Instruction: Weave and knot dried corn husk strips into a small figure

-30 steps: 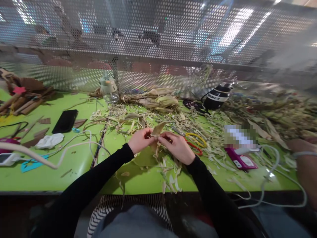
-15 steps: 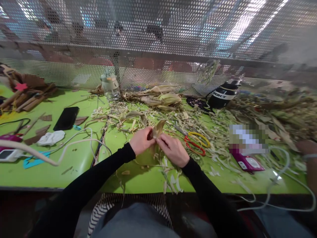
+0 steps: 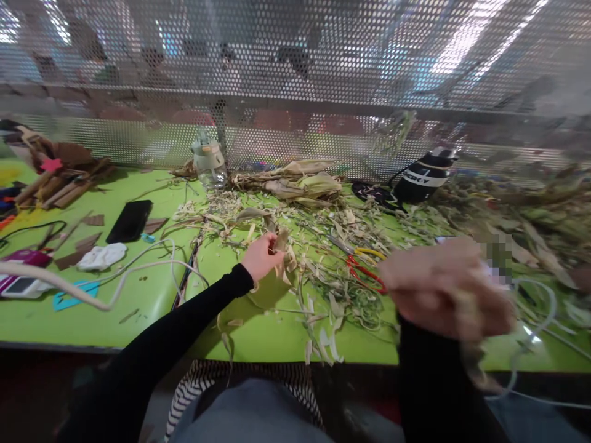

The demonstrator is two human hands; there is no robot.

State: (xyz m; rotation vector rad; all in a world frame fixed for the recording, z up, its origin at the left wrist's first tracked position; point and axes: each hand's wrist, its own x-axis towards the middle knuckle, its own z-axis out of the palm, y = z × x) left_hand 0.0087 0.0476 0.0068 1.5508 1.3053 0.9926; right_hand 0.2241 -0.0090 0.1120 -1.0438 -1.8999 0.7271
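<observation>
Dry husk piece (image 3: 281, 241) above the green table (image 3: 148, 314), pinched in the left hand's (image 3: 259, 257) fingers. Right hand (image 3: 438, 283) well apart, blurred; from my remote seat I can't tell its grip. Scissors (image 3: 364, 275) lie between, among husk scraps (image 3: 351, 218).

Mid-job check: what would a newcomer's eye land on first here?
First, the blurred right hand, large in the right foreground. Next, the left hand near the middle, pinching a husk above the bright green table. Then the red-and-yellow-handled scissors, lying among pale scraps between the hands.
</observation>
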